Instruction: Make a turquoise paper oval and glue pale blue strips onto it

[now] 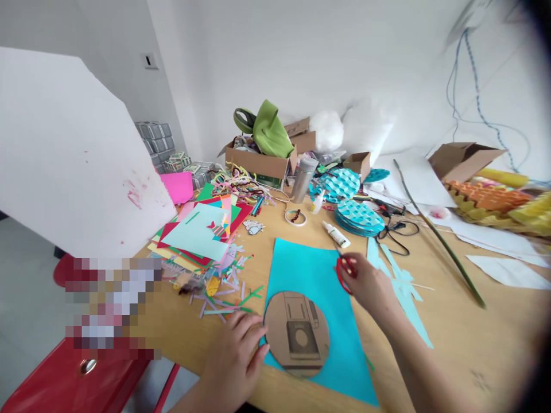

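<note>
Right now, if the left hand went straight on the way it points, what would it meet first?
Probably the cardboard disc: the left hand is right at its edge, though whether they touch is unclear.

Looked forward and down from the head, close over left hand (240,353) and right hand (371,282), across table (451,344) to wall (301,57).

Blue sheet (297,264): passage open beyond cardboard disc (297,335) | glue bottle (336,234) guards far-right corner | paper scraps (251,295) crowd left | bench (456,350) bare near right
</note>
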`<state>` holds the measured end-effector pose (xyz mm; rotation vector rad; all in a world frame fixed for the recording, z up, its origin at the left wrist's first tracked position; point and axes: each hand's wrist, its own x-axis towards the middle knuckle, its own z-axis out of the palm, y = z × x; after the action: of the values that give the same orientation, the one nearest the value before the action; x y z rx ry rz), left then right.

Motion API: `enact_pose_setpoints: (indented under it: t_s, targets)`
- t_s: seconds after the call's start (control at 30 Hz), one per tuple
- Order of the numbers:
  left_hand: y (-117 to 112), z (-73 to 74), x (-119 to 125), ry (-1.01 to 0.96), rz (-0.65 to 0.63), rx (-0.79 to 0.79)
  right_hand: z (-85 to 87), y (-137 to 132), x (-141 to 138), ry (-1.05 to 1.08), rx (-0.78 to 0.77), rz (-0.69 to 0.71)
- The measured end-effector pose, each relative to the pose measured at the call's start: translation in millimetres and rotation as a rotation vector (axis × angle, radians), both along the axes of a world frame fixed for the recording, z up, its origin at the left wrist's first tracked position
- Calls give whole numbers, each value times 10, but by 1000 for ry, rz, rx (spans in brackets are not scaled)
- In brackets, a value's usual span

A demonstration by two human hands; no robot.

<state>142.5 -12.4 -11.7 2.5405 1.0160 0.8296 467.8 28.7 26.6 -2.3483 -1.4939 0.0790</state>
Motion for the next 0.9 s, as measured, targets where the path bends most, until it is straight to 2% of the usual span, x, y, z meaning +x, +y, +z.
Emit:
enact_pose_setpoints:
  t_s: [0.1,0.2,0.33,0.5,0.7,0.8,0.83,0.9]
  targets:
    - [-35,10,30,44,-52,-53,-195,-514,-230,197,33,167]
    - [-89,24,86,96,-68,-85,-349,-790,-502,273,55,238]
    - [-179,2,135,113,-48,-100,-423,-841,-774,176,86,309]
    - [-314,-28,127,117,-20,-98,-411,-873,-903,36,82,353]
    - [-614,89,47,49,-63,-147,-399,-1159,-994,2,108,373]
    - [-776,114,-58,-85,-103,-236,-438,-1353,-1024,46,106,392]
    - [-815,98,-104,-142,-69,-290,-455,-1417,-1031,70,111,398]
    - [-861,27,-203,-257,88,-466,-486,-1533,-1043,118,123,405]
